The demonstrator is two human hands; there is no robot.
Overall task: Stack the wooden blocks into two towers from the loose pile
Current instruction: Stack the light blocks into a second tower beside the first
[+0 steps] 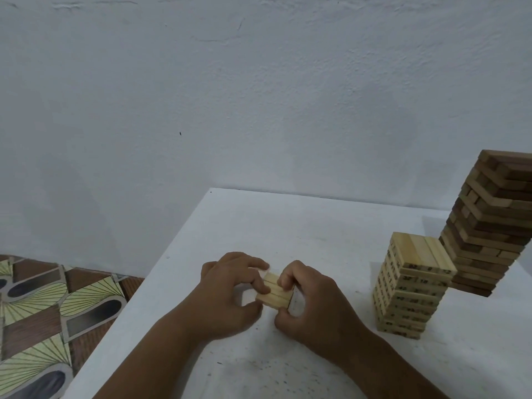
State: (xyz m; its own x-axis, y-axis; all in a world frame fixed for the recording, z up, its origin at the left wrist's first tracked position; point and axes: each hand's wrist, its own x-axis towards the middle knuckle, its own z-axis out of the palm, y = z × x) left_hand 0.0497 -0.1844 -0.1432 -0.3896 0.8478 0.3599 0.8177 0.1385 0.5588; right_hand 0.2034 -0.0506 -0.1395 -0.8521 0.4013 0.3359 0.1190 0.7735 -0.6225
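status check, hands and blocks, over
Left hand and right hand both pinch a row of pale blocks on the table. Two towers stand right. Nothing in the way.

Plenty of bare white table (288, 226) behind the hands, mid-frame, right up to the wall (259, 96). Right side's the tight bit: pale tower (411, 286) at centre right, taller dark tower (489, 226) just behind it at the right edge, nearly touching. Between the right hand (311, 300) and the pale tower there's an open strip.
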